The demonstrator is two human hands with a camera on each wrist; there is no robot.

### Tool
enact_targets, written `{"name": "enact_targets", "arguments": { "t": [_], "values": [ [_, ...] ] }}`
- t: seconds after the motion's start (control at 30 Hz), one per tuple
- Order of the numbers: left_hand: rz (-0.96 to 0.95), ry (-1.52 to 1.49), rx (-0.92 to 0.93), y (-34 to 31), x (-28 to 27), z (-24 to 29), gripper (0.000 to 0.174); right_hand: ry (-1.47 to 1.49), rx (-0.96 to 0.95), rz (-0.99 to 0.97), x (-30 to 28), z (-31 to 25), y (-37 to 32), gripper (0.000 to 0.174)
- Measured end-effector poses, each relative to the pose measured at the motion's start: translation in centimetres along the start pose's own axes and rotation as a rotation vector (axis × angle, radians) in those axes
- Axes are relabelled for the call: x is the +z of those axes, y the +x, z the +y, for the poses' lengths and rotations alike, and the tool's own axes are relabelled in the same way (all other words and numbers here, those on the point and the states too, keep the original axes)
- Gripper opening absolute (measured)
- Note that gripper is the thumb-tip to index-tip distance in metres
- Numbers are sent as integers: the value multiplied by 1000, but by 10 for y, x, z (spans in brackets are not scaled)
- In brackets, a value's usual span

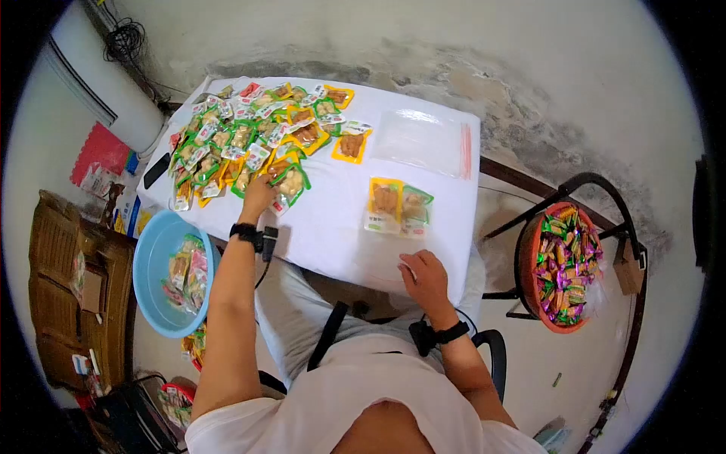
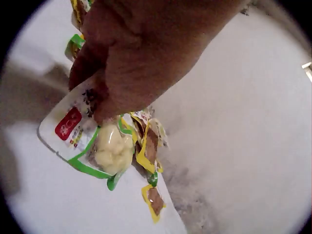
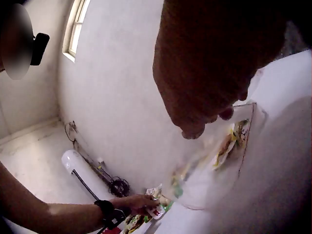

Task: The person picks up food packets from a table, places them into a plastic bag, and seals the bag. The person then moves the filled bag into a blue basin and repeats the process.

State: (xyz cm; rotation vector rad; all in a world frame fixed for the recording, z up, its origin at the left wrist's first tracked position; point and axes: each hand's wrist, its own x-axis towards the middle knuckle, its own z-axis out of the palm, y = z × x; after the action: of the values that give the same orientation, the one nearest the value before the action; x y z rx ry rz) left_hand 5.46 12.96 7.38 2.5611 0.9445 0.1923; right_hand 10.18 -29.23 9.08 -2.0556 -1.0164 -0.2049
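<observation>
My left hand (image 1: 259, 198) pinches a green-edged snack packet (image 1: 290, 181) at the right front of a packet heap. In the left wrist view, this packet (image 2: 114, 148) shows pale, rounded pieces through its clear window and a white end with a red label. My right hand (image 1: 428, 278) is at the front edge of the table with its fingers curled at the edge of a clear plastic bag (image 3: 248, 146). Beyond that hand lie a yellow-edged packet (image 1: 385, 200) with brown pieces and a green-edged packet (image 1: 415, 210), side by side and overlapping.
The heap of packets (image 1: 219, 140) covers the left of the white-clothed table (image 1: 333, 227). One yellow-edged packet (image 1: 352, 144) lies apart. Flat clear bags (image 1: 420, 140) are at the back right. A phone (image 1: 156, 171), blue basin (image 1: 175, 321) and red basket of sweets (image 1: 563, 265) stand around.
</observation>
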Motion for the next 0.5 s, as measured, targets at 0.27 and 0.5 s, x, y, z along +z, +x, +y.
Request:
{"name": "enact_targets", "arguments": {
  "t": [0.27, 0.5],
  "values": [
    [-233, -1224, -261, -94, 7, -24, 19, 16, 46, -28, -2, -7, 8, 15],
    [-250, -1483, -287, -179, 15, 28, 19, 52, 37, -3, 5, -5, 11, 11]
  ]
}}
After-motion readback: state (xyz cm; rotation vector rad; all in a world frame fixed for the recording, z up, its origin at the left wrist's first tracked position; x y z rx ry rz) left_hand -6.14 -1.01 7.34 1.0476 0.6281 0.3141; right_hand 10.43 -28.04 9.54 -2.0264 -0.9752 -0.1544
